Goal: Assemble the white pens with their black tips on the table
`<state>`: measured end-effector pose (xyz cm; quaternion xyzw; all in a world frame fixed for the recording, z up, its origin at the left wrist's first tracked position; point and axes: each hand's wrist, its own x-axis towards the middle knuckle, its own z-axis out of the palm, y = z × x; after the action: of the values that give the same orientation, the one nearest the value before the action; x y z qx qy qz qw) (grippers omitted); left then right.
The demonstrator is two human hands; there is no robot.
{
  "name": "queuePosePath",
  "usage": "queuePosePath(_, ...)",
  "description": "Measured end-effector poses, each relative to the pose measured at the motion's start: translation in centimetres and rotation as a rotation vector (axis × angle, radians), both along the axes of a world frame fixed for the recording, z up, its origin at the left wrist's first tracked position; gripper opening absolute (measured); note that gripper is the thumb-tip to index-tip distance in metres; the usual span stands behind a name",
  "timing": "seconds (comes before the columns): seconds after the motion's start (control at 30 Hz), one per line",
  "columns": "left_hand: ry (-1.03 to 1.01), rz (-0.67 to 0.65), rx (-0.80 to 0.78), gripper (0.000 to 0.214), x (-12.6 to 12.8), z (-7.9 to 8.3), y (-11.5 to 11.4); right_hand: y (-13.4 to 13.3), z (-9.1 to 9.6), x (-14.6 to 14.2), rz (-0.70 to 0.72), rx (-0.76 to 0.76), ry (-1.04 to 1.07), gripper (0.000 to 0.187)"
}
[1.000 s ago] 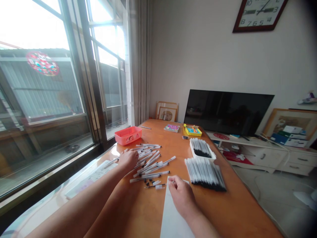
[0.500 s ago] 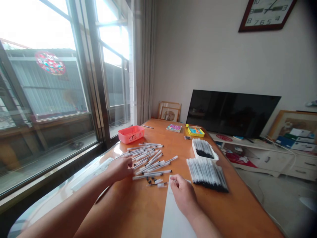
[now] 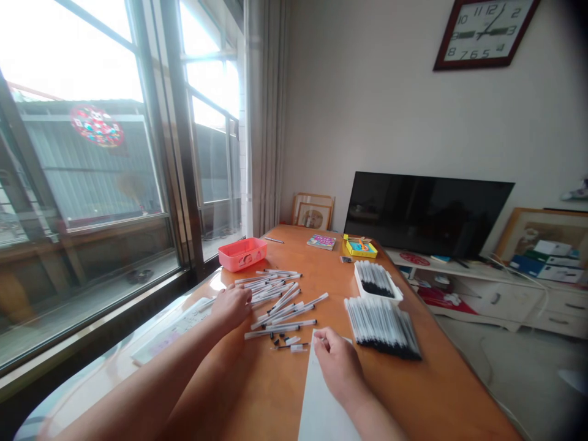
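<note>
My left hand (image 3: 232,305) reaches over the left edge of a loose pile of clear-barrelled pens (image 3: 283,298) with black tips. Its fingers bend down among the pens, and their tips are hidden. My right hand (image 3: 339,361) rests closed on a white sheet of paper (image 3: 321,401), thumb against curled fingers; anything inside it is hidden. Between the hands lie small black pieces (image 3: 276,338), a thin dark refill-like stick (image 3: 283,346) and a small clear piece (image 3: 297,348).
Right of my right hand lies a dense row of pens (image 3: 381,324), with a white tray (image 3: 399,295) of more pens behind it. A pink basket (image 3: 242,255), a booklet (image 3: 321,241) and a yellow box (image 3: 361,247) stand farther back. Papers (image 3: 177,327) lie by the window.
My left hand has moved slightly forward onto the pen pile. A thin dark line seen under my left forearm before is out of sight. My right hand stays on the paper.
</note>
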<state>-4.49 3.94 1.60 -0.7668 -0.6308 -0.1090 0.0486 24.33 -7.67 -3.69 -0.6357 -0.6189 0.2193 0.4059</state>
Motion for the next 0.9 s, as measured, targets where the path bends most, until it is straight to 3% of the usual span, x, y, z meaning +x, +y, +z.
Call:
queuePosePath(0.17, -0.025, 0.053, 0.068, 0.02, 1.6, 0.2, 0.5, -0.2, 0.2, 0.0, -0.032, -0.002, -0.039, 0.025)
queuePosePath(0.37, -0.137, -0.264, -0.007, 0.029, 4.5, -0.6, -1.9, -0.4, 0.8, -0.2, -0.028, 0.02, -0.042, 0.022)
queuePosePath(0.47, -0.129, -0.346, -0.035, 0.03, 5.2, -0.9, -3.0, -0.4, 0.8, -0.2, -0.037, 0.027, -0.047, 0.022)
queuePosePath(0.9, -0.106, -0.212, -0.069, 0.024, 4.9, 0.7, -3.2, -0.2, 0.4, 0.0, -0.032, 0.018, -0.035, 0.021)
